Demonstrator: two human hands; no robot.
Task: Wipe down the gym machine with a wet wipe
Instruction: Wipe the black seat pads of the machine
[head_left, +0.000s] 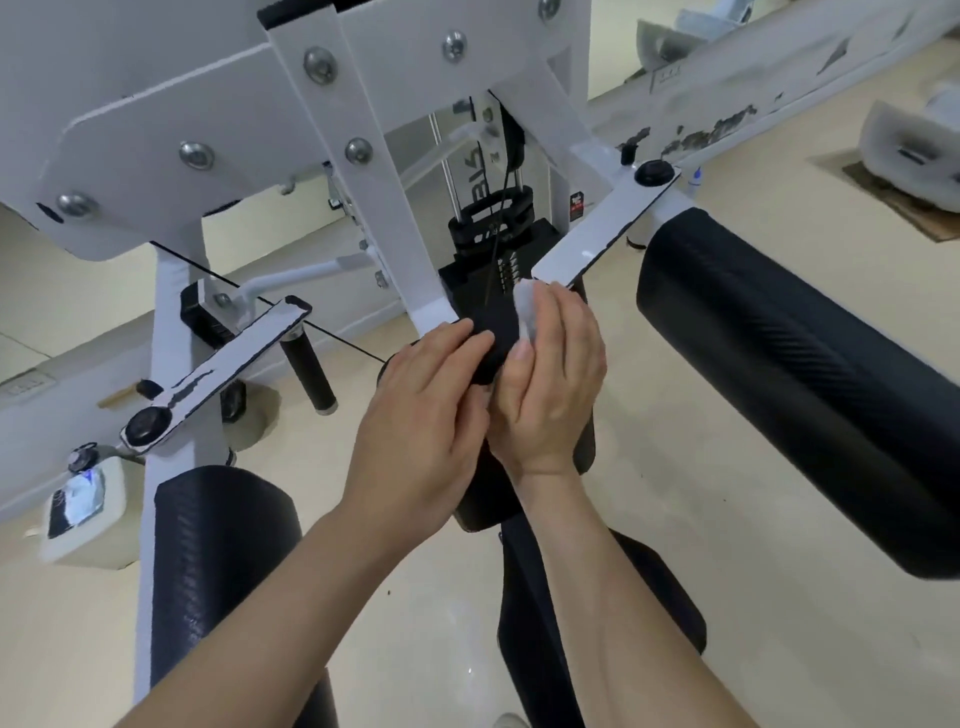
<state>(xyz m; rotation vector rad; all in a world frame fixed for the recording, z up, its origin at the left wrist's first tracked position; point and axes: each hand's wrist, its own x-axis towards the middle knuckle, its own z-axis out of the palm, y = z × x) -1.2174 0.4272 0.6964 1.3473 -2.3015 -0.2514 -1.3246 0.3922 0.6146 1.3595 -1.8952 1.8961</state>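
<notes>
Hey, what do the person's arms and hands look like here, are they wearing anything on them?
The left forearm and right forearm are bare as far as the picture shows, with no sleeves in view. The left hand and right hand have no gloves. No watch, bracelet or ring shows on the sides facing the camera, and no tattoos or markings.

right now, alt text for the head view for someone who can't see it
A right hand holds a white wipe against a black pad on a white gym machine, the left hand flat beside it. Black rollers flank them.
</notes>
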